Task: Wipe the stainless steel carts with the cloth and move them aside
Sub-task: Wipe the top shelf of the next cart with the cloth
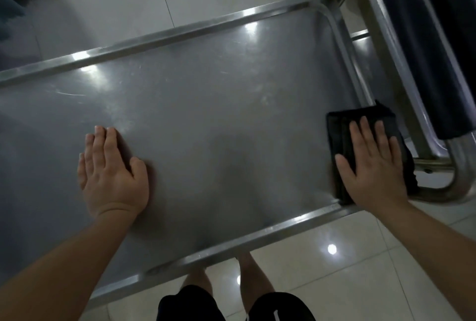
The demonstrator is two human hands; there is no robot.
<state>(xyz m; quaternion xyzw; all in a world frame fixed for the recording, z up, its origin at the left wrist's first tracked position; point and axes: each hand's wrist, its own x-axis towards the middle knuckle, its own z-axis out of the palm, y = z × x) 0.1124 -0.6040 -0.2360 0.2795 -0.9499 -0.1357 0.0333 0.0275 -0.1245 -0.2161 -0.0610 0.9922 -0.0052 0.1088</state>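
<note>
Stainless steel cart top (195, 104) lies under both flat, uncurled hands: left hand (110, 171) braces bare metal, right hand (373, 163) presses the folded black cloth (340, 135) at the right end. Pushing further could drag cloth over the raised rim (345, 45), or roll the cart.

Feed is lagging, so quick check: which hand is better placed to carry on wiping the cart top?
Right. The right hand lies flat on the black cloth at the cart top's right end. The left hand rests flat on bare steel, holding nothing, likely just bracing.
</note>
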